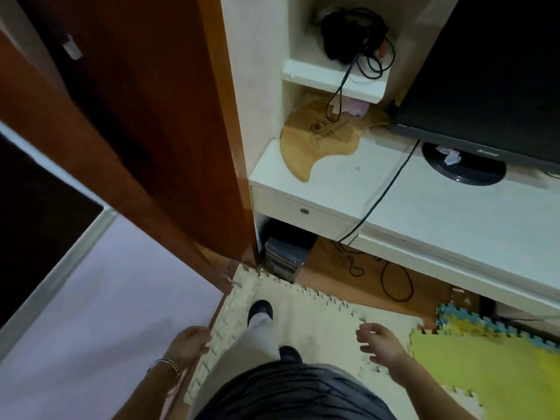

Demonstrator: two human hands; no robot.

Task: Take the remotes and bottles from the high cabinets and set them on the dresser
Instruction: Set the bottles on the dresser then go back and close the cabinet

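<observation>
**Both hands empty, low at the hips; no remote or bottle in view**

Head view looks steeply down. The person stands on a cream foam mat (306, 316), one dark shoe forward, pale trousers, dark top at the bottom of the frame.

Left hand (189, 344): down by the left hip, fingers curled loosely inward, bracelet on the wrist. It sits at the edge of a pale lilac surface (100, 304); whether it touches that edge, I cannot tell. Nothing visible in it.

Right hand (380, 344): down by the right hip, fingers spread and slack, palm turned inward. It holds nothing.

Task items: none seen. No remote and no bottle appear anywhere in frame. High cabinets must lie above the top edge of the view, so items are upward from both hands. Their long axis and exact side cannot be read from here.

Surroundings: tall red-brown wooden panel (157, 131) at left-centre, possibly a wardrobe side or door. To its right, a white shelf unit (330, 180) with a tangle of black cables (354, 34) in an upper niche, a curved wooden board (318, 140) on the ledge, and a dark monitor (491, 71) on its round stand. Yellow and blue foam tiles (485, 359) at lower right.

Judgement: a stage between carries or before the first reach. Neither hand has a clear advantage; both must rise well above the present view. Which surface serves as the dresser is not settled by this frame.
</observation>
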